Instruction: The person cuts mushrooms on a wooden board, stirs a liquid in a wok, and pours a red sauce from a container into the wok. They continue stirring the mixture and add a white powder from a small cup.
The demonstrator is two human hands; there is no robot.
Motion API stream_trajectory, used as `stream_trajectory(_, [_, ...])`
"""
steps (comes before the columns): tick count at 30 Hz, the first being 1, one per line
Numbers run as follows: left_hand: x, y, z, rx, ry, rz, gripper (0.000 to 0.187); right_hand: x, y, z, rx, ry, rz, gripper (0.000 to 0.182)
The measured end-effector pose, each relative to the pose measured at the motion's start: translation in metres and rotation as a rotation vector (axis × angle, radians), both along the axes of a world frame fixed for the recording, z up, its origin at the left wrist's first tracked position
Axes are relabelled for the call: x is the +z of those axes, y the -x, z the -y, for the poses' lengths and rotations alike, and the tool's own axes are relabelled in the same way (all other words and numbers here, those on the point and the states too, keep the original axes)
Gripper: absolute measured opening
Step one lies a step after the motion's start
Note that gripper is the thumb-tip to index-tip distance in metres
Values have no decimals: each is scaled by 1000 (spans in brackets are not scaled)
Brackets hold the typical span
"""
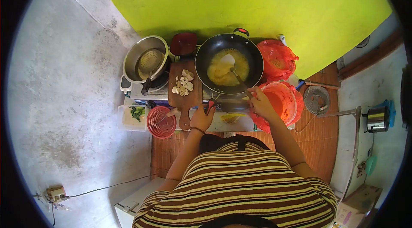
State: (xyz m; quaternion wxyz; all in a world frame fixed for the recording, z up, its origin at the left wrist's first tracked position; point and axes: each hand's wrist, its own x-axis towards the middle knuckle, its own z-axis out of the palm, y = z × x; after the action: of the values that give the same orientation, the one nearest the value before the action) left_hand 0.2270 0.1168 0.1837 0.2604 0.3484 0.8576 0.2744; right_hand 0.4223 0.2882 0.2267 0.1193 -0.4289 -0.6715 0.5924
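Observation:
My left hand (pixel 202 118) is closed around the red-and-black handle (pixel 210 105) of a dark wok (pixel 204 63). Inside the wok lies a yellowish, egg-like food (pixel 219 72) in bubbling liquid. With my right hand (pixel 260 101) I grip a spatula (pixel 242 83), its pale blade resting in the food. Left of the wok, a wooden cutting board (pixel 176 72) bears several pale chopped pieces (pixel 187 76). The board's handle end is close beside my left hand. Just right of my right hand is a container lined with a red plastic bag (pixel 294 107).
A steel pot (pixel 128 66) with a perforated ladle (pixel 150 60) stands at the left. In front are a pink basket (pixel 161 133) and a clear tub (pixel 124 121) with green leaves. Another red-bagged container (pixel 292 52) is behind right. The green wall (pixel 240 0) rises behind the wok.

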Motion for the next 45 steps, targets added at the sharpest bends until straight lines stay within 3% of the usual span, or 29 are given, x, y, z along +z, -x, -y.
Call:
stream_trajectory(2, [-14,1,1,4,-42,37,51,9,0,-4,16,-344,81,36])
stream_trajectory(5, [-3,1,0,-8,-8,178,50,-6,-1,-23,-23,-572,174,37])
stream_trajectory(9, [-33,9,2,-14,-21,297,43,-23,10,-45,-35,-677,192,37])
stream_trajectory(11, [-8,4,1,17,-12,384,41,-44,17,-56,-39,-767,118,37])
stream_trajectory(17, [-9,6,-1,56,-48,510,39,-12,37,-46,-46,185,14,37])
stream_trajectory(20, [5,4,0,44,-28,513,44,-21,34,-45,-48,402,-111,37])
stream_trajectory(23, [1,5,-1,42,-41,522,45,-2,28,-34,-39,481,-140,39])
stream_trajectory(29, [-9,6,-2,57,-66,535,37,23,6,-15,-3,-35,19,35])
stream_trajectory(32, [-13,6,-1,65,-69,551,35,8,-8,-16,-30,-367,86,34])
stream_trajectory(35, [-22,8,0,58,-84,525,40,-3,-16,-18,-25,-523,112,35])
stream_trajectory(38, [-22,7,-1,59,-91,514,46,21,-12,-11,-78,-142,173,34])
stream_trajectory(42, [-21,9,-2,35,-86,521,49,18,-14,-12,-68,135,63,32])
stream_trajectory(45, [-1,4,-3,0,-56,360,47,8,-16,-13,-69,283,-55,31])
